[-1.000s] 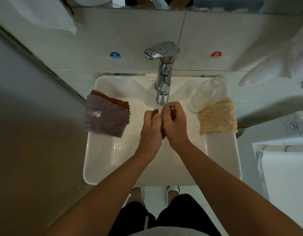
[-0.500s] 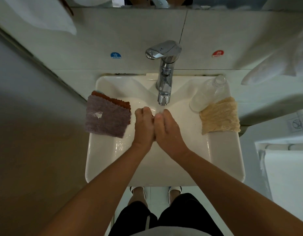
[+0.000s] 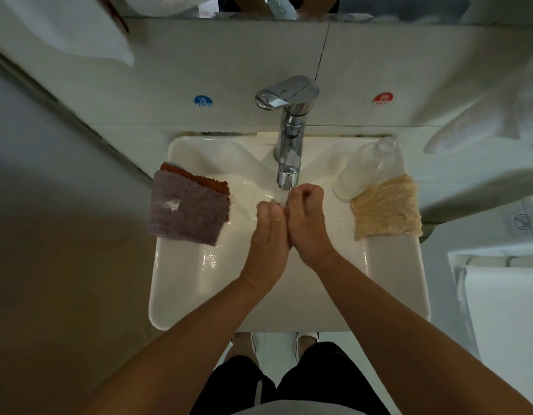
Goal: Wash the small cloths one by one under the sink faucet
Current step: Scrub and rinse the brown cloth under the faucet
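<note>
My left hand [image 3: 269, 235] and my right hand [image 3: 308, 226] are pressed side by side over the white sink [image 3: 181, 289], right under the chrome faucet [image 3: 287, 151]. The left hand's fingers lie fairly straight. My right hand's fingers are curled into a loose fist below the spout. Both hands look wet, and no cloth shows between them. A purple cloth [image 3: 184, 211] lies on the sink's left rim on top of an orange cloth [image 3: 199, 178]. A pale yellow cloth [image 3: 386, 208] lies on the right rim.
A clear plastic bottle [image 3: 367, 167] lies tipped on the right rim, touching the yellow cloth. White towels [image 3: 483, 115] hang at the upper right and upper left. Blue cold and red hot stickers sit on the tiled wall behind the faucet. A grey wall runs along the left.
Both hands have rubbed against each other under the spout. They slid left and flattened half a second ago; now the right hand's fingers are curled again near the spout.
</note>
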The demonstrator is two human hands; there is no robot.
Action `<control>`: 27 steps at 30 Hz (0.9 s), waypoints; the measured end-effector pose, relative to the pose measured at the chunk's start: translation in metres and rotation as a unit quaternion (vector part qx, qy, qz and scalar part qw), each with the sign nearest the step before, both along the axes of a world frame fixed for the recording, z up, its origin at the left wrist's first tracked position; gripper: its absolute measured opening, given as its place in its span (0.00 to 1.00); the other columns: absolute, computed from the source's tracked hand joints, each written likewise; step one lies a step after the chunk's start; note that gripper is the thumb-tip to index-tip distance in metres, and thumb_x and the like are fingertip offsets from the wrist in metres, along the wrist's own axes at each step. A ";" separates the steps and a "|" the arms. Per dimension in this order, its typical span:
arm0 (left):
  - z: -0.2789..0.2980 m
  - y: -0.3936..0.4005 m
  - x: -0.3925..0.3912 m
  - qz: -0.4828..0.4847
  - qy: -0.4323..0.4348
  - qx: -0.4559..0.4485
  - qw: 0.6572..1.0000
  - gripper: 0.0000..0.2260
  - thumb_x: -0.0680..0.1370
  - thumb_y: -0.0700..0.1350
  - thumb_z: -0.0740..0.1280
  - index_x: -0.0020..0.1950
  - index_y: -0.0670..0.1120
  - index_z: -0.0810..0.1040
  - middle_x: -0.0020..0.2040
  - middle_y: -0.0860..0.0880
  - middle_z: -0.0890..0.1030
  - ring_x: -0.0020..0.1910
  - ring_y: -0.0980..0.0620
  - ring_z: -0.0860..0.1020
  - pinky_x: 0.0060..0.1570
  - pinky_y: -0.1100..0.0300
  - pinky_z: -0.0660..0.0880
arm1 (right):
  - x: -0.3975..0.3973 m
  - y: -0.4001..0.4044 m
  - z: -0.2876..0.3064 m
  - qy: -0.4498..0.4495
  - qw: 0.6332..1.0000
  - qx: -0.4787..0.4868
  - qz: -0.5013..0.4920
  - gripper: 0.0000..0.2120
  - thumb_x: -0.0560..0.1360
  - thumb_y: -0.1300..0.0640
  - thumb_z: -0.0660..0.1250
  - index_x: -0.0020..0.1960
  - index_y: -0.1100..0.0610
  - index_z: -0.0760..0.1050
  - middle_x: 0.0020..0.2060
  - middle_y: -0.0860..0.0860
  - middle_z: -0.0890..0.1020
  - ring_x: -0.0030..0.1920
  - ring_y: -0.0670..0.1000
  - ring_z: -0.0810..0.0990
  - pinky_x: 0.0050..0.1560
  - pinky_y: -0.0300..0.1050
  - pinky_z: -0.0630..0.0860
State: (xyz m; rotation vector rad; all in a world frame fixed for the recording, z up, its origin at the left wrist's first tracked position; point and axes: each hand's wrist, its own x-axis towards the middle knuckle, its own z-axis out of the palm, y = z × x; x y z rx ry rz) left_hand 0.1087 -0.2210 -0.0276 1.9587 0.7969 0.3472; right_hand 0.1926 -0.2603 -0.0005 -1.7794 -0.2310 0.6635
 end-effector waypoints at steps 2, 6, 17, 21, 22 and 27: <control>0.008 0.006 0.007 0.001 -0.012 -0.053 0.999 0.06 0.87 0.43 0.56 0.61 0.42 0.68 0.47 0.53 0.75 0.39 0.66 0.76 0.37 0.73 0.72 | -0.004 -0.003 -0.003 -0.007 1.000 -0.001 0.005 0.05 0.85 0.56 0.57 0.55 0.58 0.66 0.44 0.51 0.76 0.40 0.44 0.76 0.43 0.42 0.75; 0.020 0.031 0.023 0.061 -0.021 -0.186 0.980 0.03 0.86 0.48 0.56 0.57 0.50 0.66 0.45 0.48 0.76 0.39 0.55 0.77 0.34 0.61 0.74 | -0.018 -0.020 -0.011 -0.083 0.990 -0.009 0.116 0.06 0.85 0.55 0.54 0.50 0.55 0.65 0.36 0.48 0.73 0.34 0.45 0.72 0.35 0.50 0.73; 0.029 0.039 0.054 0.086 0.000 -0.241 0.967 0.10 0.78 0.54 0.65 0.51 0.50 0.68 0.38 0.54 0.75 0.39 0.52 0.75 0.41 0.55 0.73 | -0.008 -0.014 -0.002 -0.030 0.998 0.048 -0.008 0.11 0.85 0.52 0.58 0.46 0.55 0.66 0.35 0.47 0.73 0.35 0.45 0.73 0.35 0.45 0.75; 0.025 0.016 0.041 0.116 -0.076 -0.243 0.960 0.06 0.84 0.51 0.64 0.50 0.51 0.73 0.37 0.59 0.79 0.39 0.59 0.79 0.41 0.55 0.79 | 0.002 -0.004 -0.006 -0.005 0.997 0.036 -0.074 0.12 0.83 0.46 0.62 0.51 0.55 0.71 0.41 0.47 0.79 0.40 0.42 0.79 0.43 0.41 0.79; 0.024 0.009 0.034 0.097 -0.094 -0.241 0.961 0.06 0.84 0.52 0.63 0.51 0.51 0.74 0.38 0.59 0.79 0.39 0.59 0.79 0.39 0.57 0.79 | 0.002 -0.004 -0.009 0.003 0.994 0.036 -0.106 0.12 0.82 0.46 0.65 0.52 0.56 0.72 0.41 0.48 0.80 0.40 0.43 0.80 0.44 0.42 0.80; 0.012 0.017 0.021 0.186 -0.103 -0.359 0.909 0.11 0.83 0.49 0.66 0.63 0.47 0.69 0.55 0.48 0.80 0.53 0.51 0.82 0.47 0.58 0.81 | -0.029 -0.013 -0.020 -0.074 0.996 0.042 -0.037 0.07 0.81 0.54 0.67 0.51 0.55 0.70 0.39 0.49 0.77 0.38 0.44 0.77 0.40 0.43 0.78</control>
